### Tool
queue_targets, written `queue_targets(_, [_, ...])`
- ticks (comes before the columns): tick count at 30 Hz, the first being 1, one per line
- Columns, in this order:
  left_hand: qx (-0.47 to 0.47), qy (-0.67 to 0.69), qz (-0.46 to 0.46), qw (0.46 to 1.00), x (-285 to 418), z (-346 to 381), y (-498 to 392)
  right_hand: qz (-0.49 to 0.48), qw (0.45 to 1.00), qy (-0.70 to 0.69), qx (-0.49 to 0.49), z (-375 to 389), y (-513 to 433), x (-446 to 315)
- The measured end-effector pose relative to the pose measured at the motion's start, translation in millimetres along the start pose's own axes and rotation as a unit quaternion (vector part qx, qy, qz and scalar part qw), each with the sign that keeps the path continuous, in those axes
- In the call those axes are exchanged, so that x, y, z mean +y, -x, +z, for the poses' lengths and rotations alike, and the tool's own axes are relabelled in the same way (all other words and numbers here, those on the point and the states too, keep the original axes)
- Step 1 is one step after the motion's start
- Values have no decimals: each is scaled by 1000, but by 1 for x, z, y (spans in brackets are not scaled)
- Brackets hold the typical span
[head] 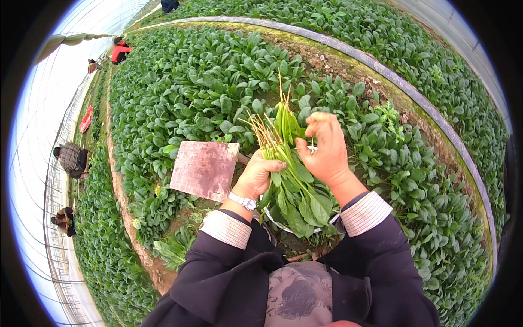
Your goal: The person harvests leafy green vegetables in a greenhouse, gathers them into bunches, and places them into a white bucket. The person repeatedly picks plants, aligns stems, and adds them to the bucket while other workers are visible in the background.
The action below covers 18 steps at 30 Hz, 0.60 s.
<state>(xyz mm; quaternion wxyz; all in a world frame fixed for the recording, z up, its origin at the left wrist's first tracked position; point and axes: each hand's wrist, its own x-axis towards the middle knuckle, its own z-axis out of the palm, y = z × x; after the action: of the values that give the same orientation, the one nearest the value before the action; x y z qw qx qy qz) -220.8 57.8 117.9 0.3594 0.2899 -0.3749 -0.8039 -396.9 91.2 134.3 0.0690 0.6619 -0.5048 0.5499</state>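
Observation:
My left hand (258,173), with a watch at the wrist, is closed around a bunch of spinach (300,192). The thin pale roots point away from me, and the leaves hang toward my lap. Just beyond it lies a smaller clump of spinach (284,122), its roots also pointing away. To the right of both, my right hand (327,149) is raised with fingers curled and thumb apart from them. A thin pale strand shows by its thumb; whether the fingers grip it is unclear. Under the leaves is a round container with a white rim (282,226), mostly hidden.
A flat reddish board (205,171) stands left of my left hand, on a handle partly behind my wrist. Spinach rows (196,90) surround me. A long grey strip (359,51) curves along the right. Cut spinach (175,247) lies lower left. Several people work far left, one in red (119,51).

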Motion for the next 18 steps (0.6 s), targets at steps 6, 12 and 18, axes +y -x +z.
queue_targets(6, [-33,-29,-5,999,-2,-6,-1,45,992,107,-51,6,-1,-2])
queue_targets(12, [-38,-48,-2,998,-1,0,0,265,961,-84,-10,-9,-5,13])
queue_targets(18, [-16,-70,-5,997,-8,9,-5,356,905,-230,41,-23,1,42])
